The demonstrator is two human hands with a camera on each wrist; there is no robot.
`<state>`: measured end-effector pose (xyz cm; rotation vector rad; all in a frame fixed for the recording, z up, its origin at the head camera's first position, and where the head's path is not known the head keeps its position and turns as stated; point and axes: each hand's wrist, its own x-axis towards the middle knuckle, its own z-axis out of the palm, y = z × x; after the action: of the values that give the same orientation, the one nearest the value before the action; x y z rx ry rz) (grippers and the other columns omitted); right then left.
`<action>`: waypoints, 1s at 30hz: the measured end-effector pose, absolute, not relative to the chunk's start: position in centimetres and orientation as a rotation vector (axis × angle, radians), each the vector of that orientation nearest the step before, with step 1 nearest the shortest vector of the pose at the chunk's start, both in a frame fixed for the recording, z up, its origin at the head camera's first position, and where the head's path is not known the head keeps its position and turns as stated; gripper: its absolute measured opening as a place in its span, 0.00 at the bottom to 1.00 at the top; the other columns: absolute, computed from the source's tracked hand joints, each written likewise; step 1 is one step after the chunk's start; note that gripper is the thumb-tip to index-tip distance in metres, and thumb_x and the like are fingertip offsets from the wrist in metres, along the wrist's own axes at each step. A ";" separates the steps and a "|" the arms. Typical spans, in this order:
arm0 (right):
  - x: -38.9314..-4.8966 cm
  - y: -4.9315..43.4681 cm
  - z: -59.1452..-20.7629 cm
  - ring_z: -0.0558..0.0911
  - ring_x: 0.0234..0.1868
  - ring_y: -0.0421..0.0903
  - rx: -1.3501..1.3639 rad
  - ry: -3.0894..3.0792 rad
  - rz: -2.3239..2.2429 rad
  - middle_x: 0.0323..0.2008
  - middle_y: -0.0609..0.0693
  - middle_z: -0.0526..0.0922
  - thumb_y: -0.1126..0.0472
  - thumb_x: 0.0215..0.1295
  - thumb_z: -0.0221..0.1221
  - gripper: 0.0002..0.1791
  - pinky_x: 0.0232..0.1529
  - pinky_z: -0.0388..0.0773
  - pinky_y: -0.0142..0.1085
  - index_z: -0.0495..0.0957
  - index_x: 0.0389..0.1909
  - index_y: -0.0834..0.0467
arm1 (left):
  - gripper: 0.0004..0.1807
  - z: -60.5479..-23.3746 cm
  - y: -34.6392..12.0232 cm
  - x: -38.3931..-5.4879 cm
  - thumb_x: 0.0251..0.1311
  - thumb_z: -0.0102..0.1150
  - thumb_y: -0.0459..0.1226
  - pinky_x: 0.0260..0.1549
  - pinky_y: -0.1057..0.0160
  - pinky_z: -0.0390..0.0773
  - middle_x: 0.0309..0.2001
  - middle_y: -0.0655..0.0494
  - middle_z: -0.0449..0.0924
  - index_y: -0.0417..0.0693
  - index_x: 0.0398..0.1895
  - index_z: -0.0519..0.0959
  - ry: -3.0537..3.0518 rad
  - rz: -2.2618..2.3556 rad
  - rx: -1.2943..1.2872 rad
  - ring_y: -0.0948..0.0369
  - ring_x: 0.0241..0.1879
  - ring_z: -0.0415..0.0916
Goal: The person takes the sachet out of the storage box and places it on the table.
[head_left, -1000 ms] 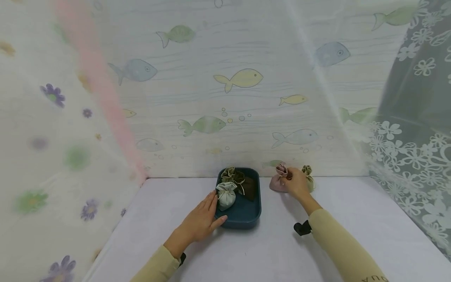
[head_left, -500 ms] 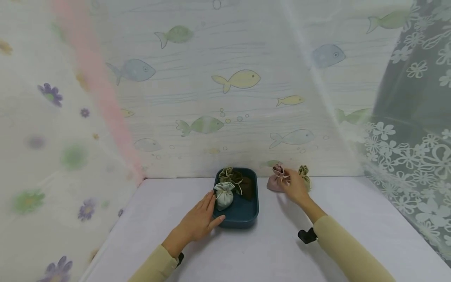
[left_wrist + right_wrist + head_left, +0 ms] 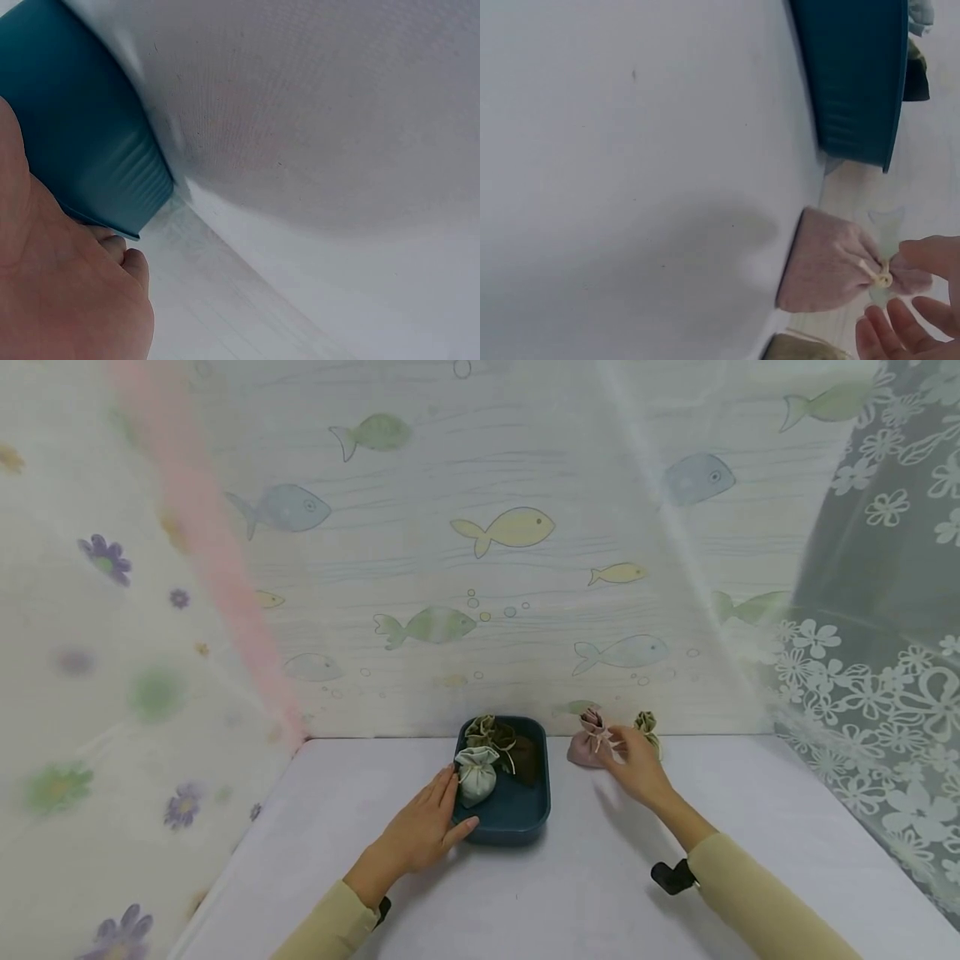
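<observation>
Head view: pink pouch (image 3: 583,752) stands on white table (image 3: 525,902), between 2 and 3 o'clock of blue tray (image 3: 506,837). Right hand (image 3: 639,768) at pouch's 3 o'clock, fingers loosely bent by the neck, no firm hold evident; green pouch (image 3: 646,723) partly hidden behind it. Left hand (image 3: 422,827) at tray's 8 o'clock, fingers straight along the side wall, thumb spread, nothing gripped. Left wrist view: tray wall toward 10 o'clock, fingertips at the rim. Right wrist view: thumb and fingers parted around the neck, half spread; can't tell exact contact. My judgement: work close to cream tie (image 3: 883,279), pinching squarely before any lift or spreading wider before drawing off, so loops don't snag; left hand steadies the tray. Pouch's long axis upright, base down; mouth points to 12 o'clock in head view, roughly 3 here.
</observation>
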<state>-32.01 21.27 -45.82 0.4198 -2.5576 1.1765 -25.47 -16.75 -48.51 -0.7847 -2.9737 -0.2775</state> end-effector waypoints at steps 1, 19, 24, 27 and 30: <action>-31.9 21.3 -45.8 0.77 0.56 0.70 0.426 -2.556 1.182 0.55 0.73 0.75 0.68 0.72 0.59 0.25 0.60 0.76 0.59 0.67 0.64 0.77 | 0.51 -48.5 -16.8 -25.5 0.75 0.30 0.67 0.76 0.47 0.52 0.82 0.39 0.38 0.33 0.81 0.46 -2.968 -0.284 -0.787 0.48 0.81 0.39; -29.5 20.4 -45.5 0.79 0.53 0.67 0.579 -2.468 1.208 0.51 0.69 0.79 0.74 0.62 0.67 0.25 0.55 0.78 0.60 0.73 0.59 0.74 | 0.49 -47.5 -16.3 -25.0 0.77 0.34 0.64 0.76 0.46 0.53 0.82 0.37 0.40 0.31 0.80 0.47 -2.979 -0.296 -0.775 0.45 0.81 0.41; -28.9 19.4 -45.6 0.79 0.54 0.65 0.605 -2.482 1.209 0.52 0.68 0.79 0.71 0.63 0.68 0.24 0.56 0.78 0.60 0.74 0.58 0.71 | 0.49 -47.3 -16.3 -24.8 0.77 0.35 0.64 0.76 0.45 0.53 0.81 0.36 0.41 0.30 0.80 0.47 -2.990 -0.338 -0.780 0.45 0.81 0.42; -28.6 18.7 -45.5 0.79 0.54 0.65 0.612 -2.496 1.236 0.52 0.65 0.79 0.70 0.63 0.68 0.24 0.57 0.78 0.59 0.74 0.59 0.69 | 0.50 -47.4 -16.4 -24.8 0.77 0.34 0.65 0.76 0.45 0.54 0.82 0.36 0.40 0.31 0.80 0.47 -2.990 -0.332 -0.787 0.45 0.81 0.42; -28.3 17.9 -45.4 0.79 0.55 0.65 0.628 -2.507 1.267 0.52 0.64 0.80 0.69 0.64 0.68 0.25 0.58 0.78 0.58 0.74 0.60 0.69 | 0.50 -47.5 -16.4 -24.8 0.76 0.34 0.65 0.75 0.44 0.55 0.81 0.35 0.41 0.30 0.80 0.48 -2.977 -0.335 -0.792 0.44 0.81 0.42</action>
<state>-28.35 17.93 -45.36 0.6276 -2.5073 1.2668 -24.84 -16.44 -47.52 -0.7918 -2.9769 -0.3350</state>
